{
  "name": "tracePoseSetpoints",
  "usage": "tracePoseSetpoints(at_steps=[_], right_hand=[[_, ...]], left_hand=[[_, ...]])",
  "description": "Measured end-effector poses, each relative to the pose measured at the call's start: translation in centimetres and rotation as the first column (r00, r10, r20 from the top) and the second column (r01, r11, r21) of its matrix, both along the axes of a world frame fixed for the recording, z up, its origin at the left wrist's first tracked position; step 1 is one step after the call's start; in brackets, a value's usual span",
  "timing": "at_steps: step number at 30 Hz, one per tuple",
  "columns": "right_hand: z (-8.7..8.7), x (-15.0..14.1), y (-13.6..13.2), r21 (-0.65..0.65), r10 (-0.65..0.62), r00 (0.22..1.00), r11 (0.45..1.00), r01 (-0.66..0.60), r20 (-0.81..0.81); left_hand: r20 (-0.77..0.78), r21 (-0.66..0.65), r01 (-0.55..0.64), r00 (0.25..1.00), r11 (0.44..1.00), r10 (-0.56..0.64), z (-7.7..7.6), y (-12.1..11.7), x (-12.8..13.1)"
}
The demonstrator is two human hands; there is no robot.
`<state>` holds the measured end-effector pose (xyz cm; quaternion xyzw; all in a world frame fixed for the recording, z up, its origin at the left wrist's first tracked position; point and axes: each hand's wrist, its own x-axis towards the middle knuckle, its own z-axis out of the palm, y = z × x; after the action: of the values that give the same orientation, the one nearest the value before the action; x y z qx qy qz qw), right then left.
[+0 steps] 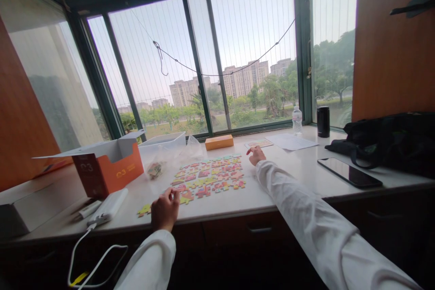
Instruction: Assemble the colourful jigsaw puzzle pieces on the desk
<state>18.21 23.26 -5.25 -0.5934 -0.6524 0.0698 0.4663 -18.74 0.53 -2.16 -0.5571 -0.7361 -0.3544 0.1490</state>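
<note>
The left hand (165, 208) sits at the near edge of the jigsaw pieces (209, 176), its fingers curled and pinched together (whether a piece sits between them is hidden, so I can't tell). The right hand (256, 155) lies open, holding nothing visible, on the white counter (217, 204) just right of the pieces, near a small card (258, 143). The pieces form a loose, close-set patch mid-counter, with a yellow stray piece (144, 210) apart from it near the front edge, just left of the left hand. That stray could be brushed off the edge by a careless wrist. The long white sleeve (288, 195) lies along the counter close to the patch, so a sideways sweep of the arm could drag pieces out of place. The plastic bag (154, 170) with more pieces in it lies against the patch's left side, and tipping it could spill them into the rest. The power bank (108, 206) has a cable (78, 263) drooping over the edge, where a snag could yank it toward the pieces.
</note>
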Motion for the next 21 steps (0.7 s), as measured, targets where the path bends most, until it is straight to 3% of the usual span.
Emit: tracePoseSetpoints(at_steps=[11, 14, 16, 18, 21], right_hand=[[0.0, -0.7, -0.7, 0.012, 0.128, 0.991, 0.992, -0.128, 0.034], [0.3, -1.2, -1.5, -0.002, 0.232, 0.970, 0.973, -0.232, 0.069], [0.6, -1.8, -2.3, -0.026, 0.385, 0.916, 0.923, -0.384, 0.113], [0.9, -2.5, -3.2, -0.060, 0.550, 0.817, 0.834, -0.549, 0.172], [1.5, -3.1, -4.4, -0.100, 0.691, 0.679, 0.716, -0.691, 0.248]], left_hand=[[-0.021, -0.015, -0.014, 1.000, 1.000, 0.013, 0.2, -0.2, 0.3], [-0.022, -0.014, -0.019, 1.000, 1.000, 0.019, 0.2, -0.3, 0.3], [-0.022, -0.011, -0.019, 1.000, 1.000, 0.018, 0.2, -0.4, 0.4], [-0.023, -0.006, -0.012, 1.000, 1.000, 0.012, 0.3, -0.5, 0.5], [-0.008, 0.008, -0.005, 1.000, 1.000, 0.005, 0.3, -0.6, 0.7]])
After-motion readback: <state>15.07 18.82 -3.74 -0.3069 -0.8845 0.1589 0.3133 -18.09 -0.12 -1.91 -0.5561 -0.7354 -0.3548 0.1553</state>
